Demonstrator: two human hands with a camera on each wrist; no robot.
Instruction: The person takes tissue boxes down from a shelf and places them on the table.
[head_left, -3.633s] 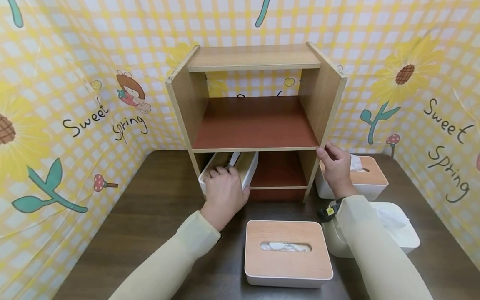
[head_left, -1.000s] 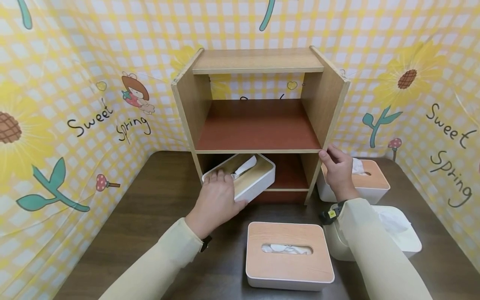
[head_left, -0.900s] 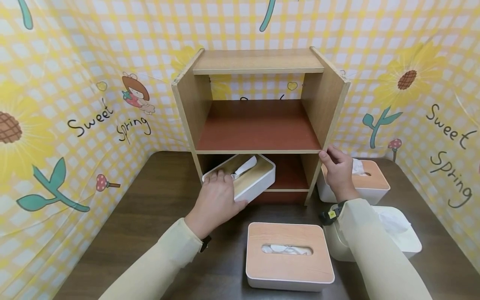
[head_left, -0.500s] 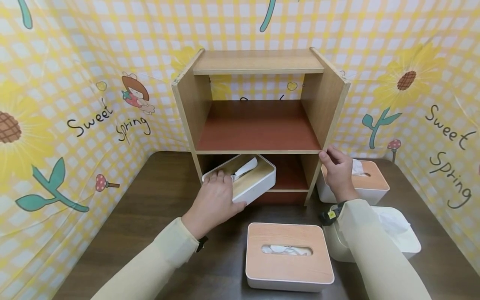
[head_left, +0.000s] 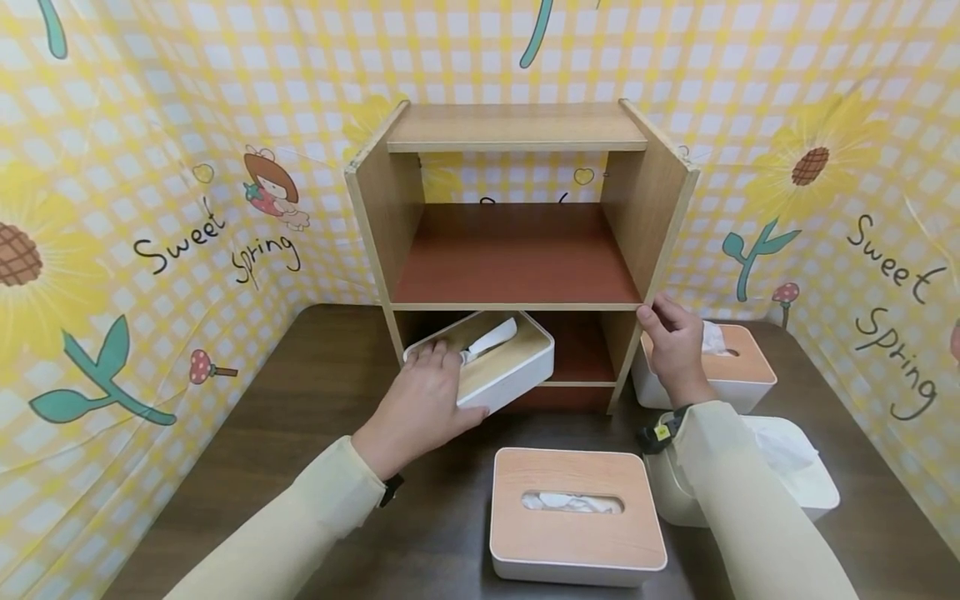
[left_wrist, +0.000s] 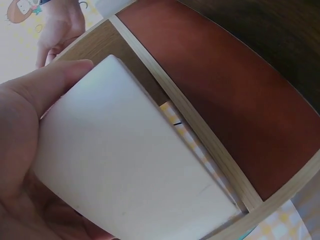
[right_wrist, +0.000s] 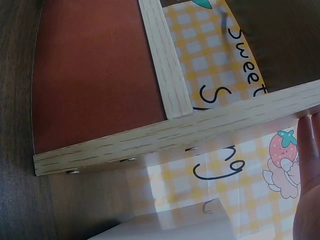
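My left hand (head_left: 420, 400) grips the left end of a white tissue box (head_left: 498, 383) with a wood-coloured lid, fingers on top and thumb along the near side. A white tissue (head_left: 491, 337) pokes from its slot. The box sits slantwise at the mouth of the lower compartment of a wooden shelf unit (head_left: 517, 307), its far part beneath the middle board. In the left wrist view, the white underside of the tissue box (left_wrist: 120, 155) fills the palm. My right hand (head_left: 675, 350) holds the front edge of the unit's right side panel, thumb at the front, fingers on the outer face.
On the dark wooden table (head_left: 300, 400), a wood-lidded tissue box (head_left: 577, 542) lies in front of the unit. Another wood-lidded box (head_left: 742, 358) stands right of it, behind a white tissue box (head_left: 810, 492) partly under my right forearm. Checked cloth (head_left: 187, 167) surrounds the table.
The held tissue box has swung from pointing inward to a slant, its far end turning right and outward. Over the last second it shifts slightly rightward and nearer. My right hand stays put.
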